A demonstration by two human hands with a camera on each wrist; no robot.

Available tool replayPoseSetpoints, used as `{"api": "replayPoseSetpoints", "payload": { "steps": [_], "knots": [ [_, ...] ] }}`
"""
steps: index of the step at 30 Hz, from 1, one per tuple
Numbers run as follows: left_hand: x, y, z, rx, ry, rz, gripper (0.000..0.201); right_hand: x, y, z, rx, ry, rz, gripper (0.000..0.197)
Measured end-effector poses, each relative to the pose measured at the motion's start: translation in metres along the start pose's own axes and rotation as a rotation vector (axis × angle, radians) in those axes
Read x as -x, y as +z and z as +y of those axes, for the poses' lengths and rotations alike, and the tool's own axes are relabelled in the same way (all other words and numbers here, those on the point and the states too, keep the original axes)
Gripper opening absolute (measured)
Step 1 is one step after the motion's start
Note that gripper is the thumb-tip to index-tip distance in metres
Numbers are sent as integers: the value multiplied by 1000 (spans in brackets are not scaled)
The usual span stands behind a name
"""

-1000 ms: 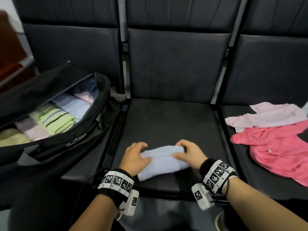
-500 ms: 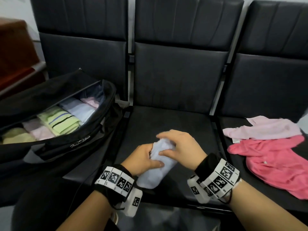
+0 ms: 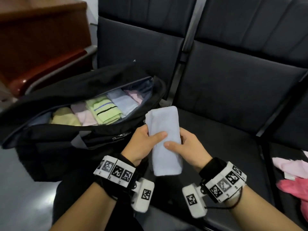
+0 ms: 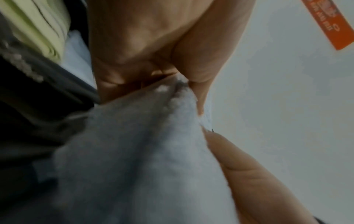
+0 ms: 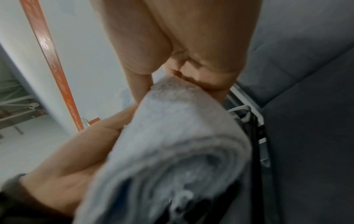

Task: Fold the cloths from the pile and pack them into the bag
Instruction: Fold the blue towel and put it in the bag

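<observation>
Seats point(image 3: 233, 97): a black row. Bag point(image 3: 70, 134): black, unzipped, left of the cloth, holding a row of folded cloths point(image 3: 103, 110). Pile point(image 3: 293, 177): pink garments, well right of the cloth. Cloth point(image 3: 164, 142): pale blue, folded, held above the seat just beside the bag's rim. Left hand point(image 3: 143, 144) and right hand point(image 3: 186, 147) both grip it, thumbs on top.

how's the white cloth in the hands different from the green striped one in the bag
The white cloth is plain; the green striped cloth carries blue and black stripes. The white cloth is held in the air by the left hand and right hand; the green striped cloth is packed in the black bag between other cloths. Both are folded.
</observation>
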State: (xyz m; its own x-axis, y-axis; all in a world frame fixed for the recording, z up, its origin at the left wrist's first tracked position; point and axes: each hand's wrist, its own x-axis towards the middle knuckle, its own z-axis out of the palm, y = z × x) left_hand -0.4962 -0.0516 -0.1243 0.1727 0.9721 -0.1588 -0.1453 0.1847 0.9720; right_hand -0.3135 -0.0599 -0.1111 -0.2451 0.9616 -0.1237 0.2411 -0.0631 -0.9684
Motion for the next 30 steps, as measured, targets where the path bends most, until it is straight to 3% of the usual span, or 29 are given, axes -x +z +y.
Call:
{"api": "replayPoseSetpoints", "payload": {
  "steps": [4, 7, 9, 11, 13, 16, 17, 20, 25, 30],
  "knots": [
    [-22, -55, 16, -138, 11, 61, 24, -46, 19, -26, 95, -9, -71, 26],
    [-44, -127, 27, -318, 18, 311, 23, -81, 31, -41, 265, -36, -40, 24],
    [-53, -178, 32, -462, -47, 479, 29, -102, 45, -47, 342, -58, -54, 22],
    [-57, -218, 36, -587, -137, 545, 31, -124, 63, -53, 379, -87, -82, 20],
    [-61, -247, 43, -698, -205, 561, 33, -150, 85, -59, 428, -133, -104, 22],
    [-72, -281, 62, -777, -285, 589, 56, -188, 122, -66, 547, -165, -198, 22],
    [-76, -289, 66, -782, -289, 613, 56, -199, 133, -65, 589, -152, -242, 18],
    [-83, -303, 73, -745, -187, 673, 49, -224, 167, -59, 698, -98, -361, 17],
    [-77, -309, 84, -597, 19, 652, 73, -272, 232, -74, 496, -149, -337, 24],
    [-75, -304, 64, -670, -20, 595, 52, -291, 262, -38, 598, 108, -410, 33]
  ]
}}
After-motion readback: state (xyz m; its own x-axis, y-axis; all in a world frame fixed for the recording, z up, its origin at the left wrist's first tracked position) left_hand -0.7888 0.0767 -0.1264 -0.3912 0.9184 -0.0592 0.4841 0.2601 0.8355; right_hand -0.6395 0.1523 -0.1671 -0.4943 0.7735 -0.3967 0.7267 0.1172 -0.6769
